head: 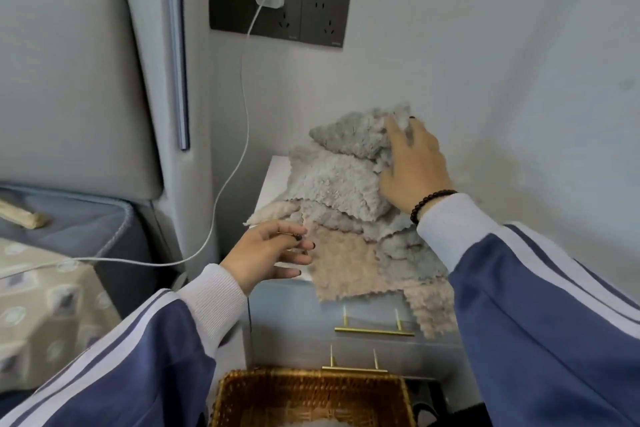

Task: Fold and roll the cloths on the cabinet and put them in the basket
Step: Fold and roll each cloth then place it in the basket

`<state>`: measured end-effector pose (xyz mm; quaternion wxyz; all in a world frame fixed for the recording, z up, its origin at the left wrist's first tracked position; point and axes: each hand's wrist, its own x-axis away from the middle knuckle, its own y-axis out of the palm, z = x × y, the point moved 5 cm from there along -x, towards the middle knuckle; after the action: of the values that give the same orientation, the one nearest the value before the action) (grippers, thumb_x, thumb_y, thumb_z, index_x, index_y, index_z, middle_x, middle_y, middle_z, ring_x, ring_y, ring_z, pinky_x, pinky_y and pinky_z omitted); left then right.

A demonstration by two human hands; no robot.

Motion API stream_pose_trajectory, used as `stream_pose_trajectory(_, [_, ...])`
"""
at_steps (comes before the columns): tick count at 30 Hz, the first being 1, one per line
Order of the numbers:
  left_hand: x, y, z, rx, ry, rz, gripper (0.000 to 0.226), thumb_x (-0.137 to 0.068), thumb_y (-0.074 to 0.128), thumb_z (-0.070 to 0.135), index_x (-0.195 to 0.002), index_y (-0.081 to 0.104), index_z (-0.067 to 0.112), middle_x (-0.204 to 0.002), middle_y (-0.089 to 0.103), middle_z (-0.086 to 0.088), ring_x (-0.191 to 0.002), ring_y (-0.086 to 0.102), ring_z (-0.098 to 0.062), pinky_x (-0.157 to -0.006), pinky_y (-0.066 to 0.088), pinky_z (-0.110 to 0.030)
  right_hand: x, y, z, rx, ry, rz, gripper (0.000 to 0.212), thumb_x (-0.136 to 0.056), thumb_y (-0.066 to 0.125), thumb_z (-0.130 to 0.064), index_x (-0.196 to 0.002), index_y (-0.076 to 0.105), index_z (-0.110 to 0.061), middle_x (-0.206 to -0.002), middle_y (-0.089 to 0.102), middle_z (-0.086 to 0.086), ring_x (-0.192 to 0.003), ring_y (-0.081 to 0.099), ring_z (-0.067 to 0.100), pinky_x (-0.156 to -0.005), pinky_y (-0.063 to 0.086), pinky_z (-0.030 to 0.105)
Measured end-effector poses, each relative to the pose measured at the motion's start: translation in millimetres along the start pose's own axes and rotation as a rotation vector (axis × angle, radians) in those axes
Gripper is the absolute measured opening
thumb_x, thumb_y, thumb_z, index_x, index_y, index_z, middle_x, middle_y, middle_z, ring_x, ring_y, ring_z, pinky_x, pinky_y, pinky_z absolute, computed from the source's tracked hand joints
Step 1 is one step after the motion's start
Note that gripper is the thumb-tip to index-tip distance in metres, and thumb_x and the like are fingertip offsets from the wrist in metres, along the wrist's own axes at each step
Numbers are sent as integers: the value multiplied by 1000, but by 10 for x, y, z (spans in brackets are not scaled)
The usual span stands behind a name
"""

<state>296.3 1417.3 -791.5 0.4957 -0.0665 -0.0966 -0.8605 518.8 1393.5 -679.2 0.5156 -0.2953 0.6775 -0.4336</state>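
Observation:
A heap of fluffy cloths lies on the small cabinet (277, 177), several grey and beige ones overlapping. My right hand (412, 166) grips the top grey cloth (349, 133) at the back of the pile and lifts its edge. A lighter grey cloth (332, 184) lies under it. A beige cloth (343, 263) hangs over the cabinet's front edge. My left hand (270, 253) hovers at the pile's left front corner, fingers spread, holding nothing. The wicker basket (277, 388) stands on the floor in front of the cabinet, with something pale at its bottom.
The cabinet has two drawers with gold handles (374, 331). A padded headboard (69, 80) and bed stand to the left. A white charger cable (242, 114) hangs from the wall socket (311, 17) down past the cabinet's left side. Walls close in behind and to the right.

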Motion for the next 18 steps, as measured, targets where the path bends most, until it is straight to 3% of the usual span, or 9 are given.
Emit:
stream_pose_trajectory(2, [65,-25,-112,-27,-35,-17,13,-94,53,6,-100,64,11,-92,74,-8,-74,68,-18,-59,56,-26,337,-128,-200,-240,-170,275,59,-83,52,-5,-141,41,-10,-141,40,16,-130,38,31,-108,36,43])
stream_pose_trajectory(4, [152,-32,-275,-20,-77,-31,14,-94,54,7,-103,64,10,-96,74,-9,-78,70,-19,-62,57,-28,738,-87,-345,-532,-282,402,38,-79,51,4,-114,62,-2,-112,62,11,-107,57,22,-94,46,28])
stream_pose_trajectory(8, [314,-6,-699,26,-90,-2,15,-92,55,4,-102,65,9,-97,73,-9,-83,71,-20,-62,56,-28,1408,426,-436,-894,-77,453,21,-76,50,6,-76,69,-3,-74,66,1,-70,58,7,-63,46,15])
stream_pose_trajectory(13, [386,103,-1535,-145,-297,-112,15,-92,55,2,-101,65,9,-96,73,-10,-77,69,-16,-61,56,-24,2232,1391,-391,-823,55,245,23,-79,47,-9,-66,66,-10,-65,62,-2,-58,51,8,-54,41,19])
stream_pose_trajectory(18, [238,76,-2444,-291,-523,-138,18,-94,48,5,-102,60,15,-93,69,-4,-77,65,-13,-65,52,-26,2928,2201,-195,-693,171,-157,18,-80,51,-10,-71,66,-16,-73,63,-6,-64,57,14,-58,50,32])
